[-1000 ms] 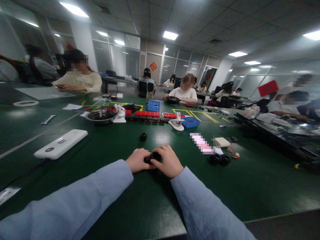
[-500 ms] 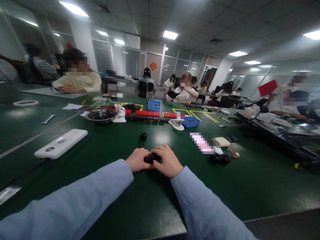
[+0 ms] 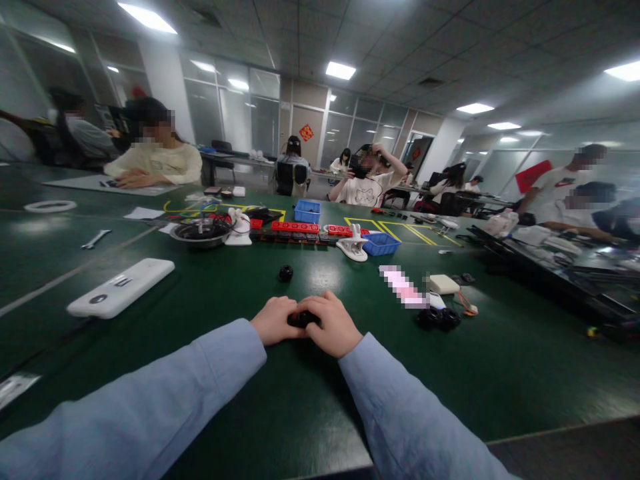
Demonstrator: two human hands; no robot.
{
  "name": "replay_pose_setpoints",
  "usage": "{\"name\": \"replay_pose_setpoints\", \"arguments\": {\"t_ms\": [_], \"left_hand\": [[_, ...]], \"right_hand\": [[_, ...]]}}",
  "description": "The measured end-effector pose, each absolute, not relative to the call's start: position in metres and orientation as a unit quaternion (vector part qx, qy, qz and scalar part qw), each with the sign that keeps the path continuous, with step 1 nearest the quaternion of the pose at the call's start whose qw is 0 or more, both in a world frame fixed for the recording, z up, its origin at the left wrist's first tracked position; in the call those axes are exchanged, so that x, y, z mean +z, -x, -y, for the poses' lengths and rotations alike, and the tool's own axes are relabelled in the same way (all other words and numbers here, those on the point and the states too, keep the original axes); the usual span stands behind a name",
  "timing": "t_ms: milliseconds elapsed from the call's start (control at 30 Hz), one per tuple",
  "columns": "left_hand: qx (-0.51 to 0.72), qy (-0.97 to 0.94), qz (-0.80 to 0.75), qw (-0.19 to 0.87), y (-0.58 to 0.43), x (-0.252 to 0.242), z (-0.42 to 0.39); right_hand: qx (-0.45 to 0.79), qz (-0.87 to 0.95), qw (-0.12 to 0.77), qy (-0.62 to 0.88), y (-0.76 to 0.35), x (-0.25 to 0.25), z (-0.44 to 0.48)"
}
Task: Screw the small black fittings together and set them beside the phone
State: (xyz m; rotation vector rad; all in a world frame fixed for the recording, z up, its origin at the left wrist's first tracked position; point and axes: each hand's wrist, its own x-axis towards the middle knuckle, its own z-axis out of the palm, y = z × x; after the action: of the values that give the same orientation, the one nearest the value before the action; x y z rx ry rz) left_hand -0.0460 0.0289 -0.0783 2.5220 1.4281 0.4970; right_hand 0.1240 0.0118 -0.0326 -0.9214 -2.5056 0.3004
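My left hand [image 3: 273, 321] and my right hand [image 3: 334, 327] meet low over the table, both closed around a small black part [image 3: 299, 320]. The fingers cover most of this part, so its exact kind cannot be made out. My right fingers arch over it from above, while the left thumb and fingers grip its left side. Just beyond the hands lies a small round black piece [image 3: 285, 273] that looks like a toy wheel. Larger black wheel-like pieces [image 3: 439, 319] rest to the right, apart from my hands.
On the green table [image 3: 240, 427] lie a white power bank-like device [image 3: 123, 288], a wrench [image 3: 96, 240] and a phone [image 3: 403, 287]. Farther back are a metal bowl [image 3: 183, 235], red strips [image 3: 295, 228], white clamps [image 3: 353, 245] and blue baskets [image 3: 381, 244]. Several people sit around.
My right hand has shifted slightly to the left over the black part, and both hands keep their grip. Across the table, a person has raised an arm to their head.
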Motion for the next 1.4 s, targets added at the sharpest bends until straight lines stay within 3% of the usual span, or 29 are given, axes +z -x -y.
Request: {"name": "replay_pose_setpoints", "arguments": {"t_ms": [933, 1167, 1400], "left_hand": [[0.169, -0.860, -0.472, 0.093, 0.046, -0.078, -0.029], [0.173, -0.859, -0.472, 0.098, 0.046, -0.077, -0.029], [0.171, -0.856, -0.476, 0.106, 0.046, -0.075, -0.027]], "right_hand": [[0.109, 0.912, 0.278, 0.282, -0.121, -0.038, -0.011], [0.078, 0.859, 0.325, 0.389, -0.125, -0.036, -0.012], [0.060, 0.835, 0.299, 0.459, -0.125, -0.034, -0.011]]}}
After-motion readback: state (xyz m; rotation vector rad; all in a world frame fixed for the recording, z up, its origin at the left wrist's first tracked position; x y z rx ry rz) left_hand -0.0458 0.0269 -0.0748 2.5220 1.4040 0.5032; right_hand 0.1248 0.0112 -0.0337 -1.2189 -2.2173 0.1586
